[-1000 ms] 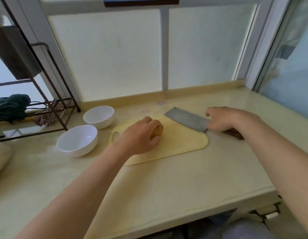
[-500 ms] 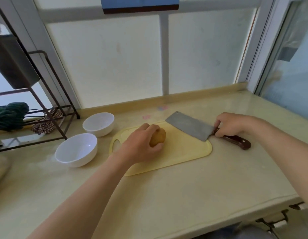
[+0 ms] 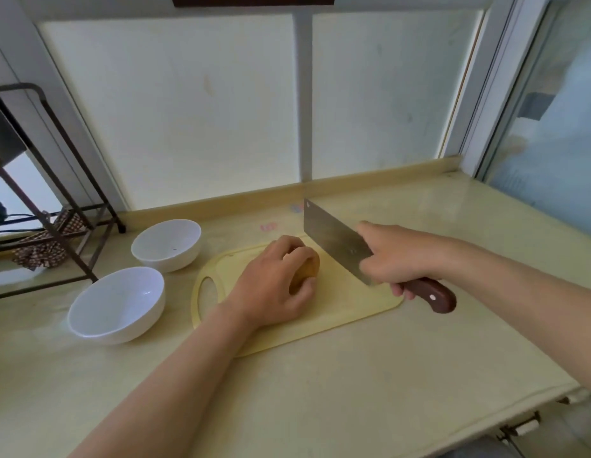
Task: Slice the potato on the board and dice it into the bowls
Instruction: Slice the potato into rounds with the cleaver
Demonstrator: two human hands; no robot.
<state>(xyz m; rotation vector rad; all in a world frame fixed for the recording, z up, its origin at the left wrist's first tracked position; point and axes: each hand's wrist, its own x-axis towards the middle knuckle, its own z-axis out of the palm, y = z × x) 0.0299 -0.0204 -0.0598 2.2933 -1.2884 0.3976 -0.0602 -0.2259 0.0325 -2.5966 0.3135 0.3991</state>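
A brown potato [image 3: 306, 270] lies on the pale yellow cutting board [image 3: 348, 302]. My left hand [image 3: 271, 285] curls over it and holds it down, hiding most of it. My right hand [image 3: 395, 256] grips the brown handle of a cleaver [image 3: 333, 239]. The blade is raised on edge just right of the potato, its tip pointing away from me. Two white bowls stand left of the board: a near one [image 3: 117, 304] and a far one [image 3: 166, 243]. Both look empty.
A dark metal rack [image 3: 61, 206] with checked cloth stands at the far left. Frosted window panes and a low ledge close off the back. The counter's front edge [image 3: 485, 414] runs along the lower right.
My right hand has lifted the cleaver off the board and turned it on edge beside the potato. My left hand has stayed on the potato.
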